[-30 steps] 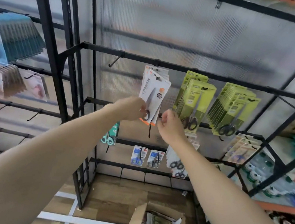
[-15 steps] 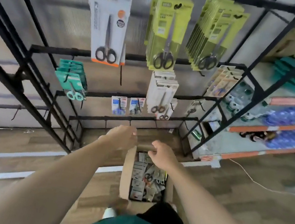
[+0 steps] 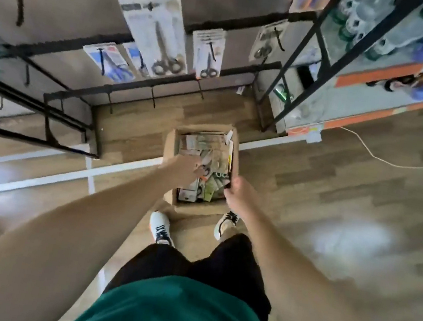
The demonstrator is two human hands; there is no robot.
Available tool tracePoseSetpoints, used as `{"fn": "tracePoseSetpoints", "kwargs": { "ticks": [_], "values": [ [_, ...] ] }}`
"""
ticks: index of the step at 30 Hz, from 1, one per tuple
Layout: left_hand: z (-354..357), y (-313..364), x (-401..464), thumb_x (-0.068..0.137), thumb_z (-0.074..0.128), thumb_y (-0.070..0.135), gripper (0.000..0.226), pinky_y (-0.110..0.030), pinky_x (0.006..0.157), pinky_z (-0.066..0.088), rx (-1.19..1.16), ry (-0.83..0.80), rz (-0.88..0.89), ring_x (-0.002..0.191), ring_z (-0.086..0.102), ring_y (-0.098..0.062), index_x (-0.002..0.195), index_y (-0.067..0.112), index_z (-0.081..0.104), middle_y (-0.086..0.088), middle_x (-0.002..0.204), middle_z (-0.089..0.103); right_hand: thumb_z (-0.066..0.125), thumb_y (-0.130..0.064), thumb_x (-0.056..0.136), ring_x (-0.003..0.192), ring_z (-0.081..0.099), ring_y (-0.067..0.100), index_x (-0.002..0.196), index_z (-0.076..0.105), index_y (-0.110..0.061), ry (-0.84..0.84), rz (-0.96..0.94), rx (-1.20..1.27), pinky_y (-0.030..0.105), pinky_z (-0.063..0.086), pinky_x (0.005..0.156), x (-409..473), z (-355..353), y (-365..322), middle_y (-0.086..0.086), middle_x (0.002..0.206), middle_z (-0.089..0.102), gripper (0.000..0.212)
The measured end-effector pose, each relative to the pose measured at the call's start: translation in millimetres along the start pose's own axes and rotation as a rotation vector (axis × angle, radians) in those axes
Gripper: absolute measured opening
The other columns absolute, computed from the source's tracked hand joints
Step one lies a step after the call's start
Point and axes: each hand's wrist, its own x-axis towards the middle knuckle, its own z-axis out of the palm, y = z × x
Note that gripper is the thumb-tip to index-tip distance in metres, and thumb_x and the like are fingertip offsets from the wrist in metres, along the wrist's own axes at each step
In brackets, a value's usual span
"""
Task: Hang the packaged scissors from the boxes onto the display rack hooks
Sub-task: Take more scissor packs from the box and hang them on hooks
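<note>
Person stands over an open cardboard box [image 3: 172,144] on the wood floor [image 3: 340,187], both arms stretched down to it. Box is full of packaged scissors [image 3: 214,161], piled loose, mixed card colours.

Left hand [image 3: 185,166]: inside the box, fingers [image 3: 198,171] reaching onto the top of the pile, touching a pack w/ dark handles just beyond the fingertips. Motion blur; cannot tell if the fingers are curled round a pack or just resting on it.

Right hand [image 3: 237,191]: at the box's right wall, near corner. Fingers curled, pinching a dark thin edge at that wall; whether that edge is a pack or the box wall itself, cannot tell.

Display rack [image 3: 144,84]: black frame, beyond both hands, apart from the box. Hanging on its hooks: large white scissor pack [image 3: 157,39], smaller white pack [image 3: 208,53] to its right, blue-print packs [image 3: 112,62] to its left. Several low hooks nearest the box are bare.

Other: white shoes [image 3: 161,229] just nearer than the box, one either side of its near wall. White cable [image 3: 373,156] on floor well to the right of the right hand. Shelving [image 3: 405,66] w/ orange edge strips further right, goods blurred.
</note>
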Motion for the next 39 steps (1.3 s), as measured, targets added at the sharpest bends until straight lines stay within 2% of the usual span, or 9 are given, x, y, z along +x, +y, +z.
{"fn": "tracePoseSetpoints", "kwargs": {
  "ticks": [7, 10, 15, 19, 23, 26, 29, 36, 39],
  "values": [
    [44, 29, 102, 0.103, 0.043, 0.034, 0.046, -0.038, 0.098, 0.047, -0.046, -0.052, -0.159, 0.122, 0.054, -0.035, 0.145, 0.015, 0.042, -0.017, 0.141, 0.051, 0.059, -0.021, 0.097, 0.104, 0.064, 0.023, 0.145, 0.044, -0.016, -0.148, 0.092, 0.112, 0.031, 0.053, 0.076, 93, 22, 50, 0.005, 0.136, 0.057, 0.051],
    [74, 24, 156, 0.102, 0.043, 0.034, 0.043, -0.033, 0.086, 0.047, 0.006, -0.084, -0.182, 0.115, 0.058, -0.032, 0.141, 0.015, 0.046, -0.015, 0.135, 0.056, 0.057, -0.019, 0.097, 0.106, 0.063, 0.026, 0.143, 0.043, -0.013, -0.195, 0.094, 0.111, 0.031, 0.048, 0.073, 137, 41, 70, 0.008, 0.135, 0.056, 0.049],
    [118, 5, 226, 0.103, 0.041, 0.033, 0.036, -0.037, 0.083, 0.047, 0.097, -0.135, -0.134, 0.105, 0.059, -0.031, 0.13, 0.011, 0.051, -0.009, 0.115, 0.06, 0.057, -0.019, 0.096, 0.111, 0.061, 0.027, 0.139, 0.047, -0.012, -0.189, 0.13, 0.176, 0.04, 0.053, 0.089, 196, 70, 106, 0.01, 0.133, 0.057, 0.045],
    [162, -25, 275, 0.101, 0.039, 0.034, 0.035, -0.041, 0.083, 0.05, 0.184, -0.222, -0.078, 0.095, 0.062, -0.031, 0.13, 0.017, 0.05, -0.007, 0.111, 0.063, 0.052, -0.017, 0.096, 0.102, 0.063, 0.026, 0.146, 0.042, -0.015, -0.173, 0.222, 0.228, 0.03, 0.044, 0.066, 243, 106, 134, 0.009, 0.127, 0.06, 0.051],
    [192, -53, 316, 0.101, 0.041, 0.031, 0.033, -0.042, 0.076, 0.055, 0.235, -0.222, -0.025, 0.086, 0.063, -0.033, 0.128, 0.016, 0.052, -0.013, 0.106, 0.064, 0.051, -0.014, 0.097, 0.108, 0.061, 0.022, 0.152, 0.033, -0.015, -0.137, 0.312, 0.341, 0.023, 0.046, 0.064, 279, 154, 152, 0.005, 0.148, 0.046, 0.058],
    [215, -76, 351, 0.101, 0.041, 0.03, 0.034, -0.043, 0.079, 0.052, 0.33, -0.221, 0.017, 0.099, 0.06, -0.035, 0.13, 0.015, 0.048, -0.015, 0.114, 0.062, 0.054, -0.013, 0.097, 0.119, 0.056, 0.023, 0.15, 0.036, -0.014, -0.155, 0.287, 0.278, 0.026, 0.047, 0.08, 305, 198, 163, 0.007, 0.149, 0.044, 0.056],
    [237, -95, 387, 0.102, 0.04, 0.028, 0.034, -0.04, 0.078, 0.045, 0.41, -0.239, 0.079, 0.109, 0.055, -0.036, 0.13, 0.01, 0.046, -0.017, 0.119, 0.059, 0.058, -0.014, 0.094, 0.115, 0.058, 0.023, 0.143, 0.043, -0.016, -0.137, 0.339, 0.342, 0.028, 0.043, 0.078, 337, 236, 179, 0.005, 0.141, 0.05, 0.051],
    [271, -108, 453, 0.098, 0.048, 0.02, 0.049, -0.046, 0.103, 0.04, 0.477, -0.16, 0.303, 0.134, 0.038, -0.031, 0.144, 0.011, 0.037, -0.012, 0.145, 0.043, 0.057, -0.015, 0.095, 0.113, 0.058, 0.019, 0.13, 0.051, -0.014, 0.094, 0.65, 0.841, 0.023, 0.043, 0.081, 417, 277, 203, 0.004, 0.122, 0.063, 0.036],
    [281, -110, 476, 0.09, 0.057, 0.011, 0.058, -0.042, 0.107, 0.037, 0.597, -0.03, 0.43, 0.14, 0.03, -0.028, 0.145, 0.006, 0.036, -0.012, 0.15, 0.036, 0.054, -0.019, 0.1, 0.123, 0.057, 0.021, 0.14, 0.044, -0.01, 0.12, 0.755, 0.981, 0.026, 0.041, 0.094, 442, 284, 206, 0.006, 0.139, 0.058, 0.043]
  ]
}}
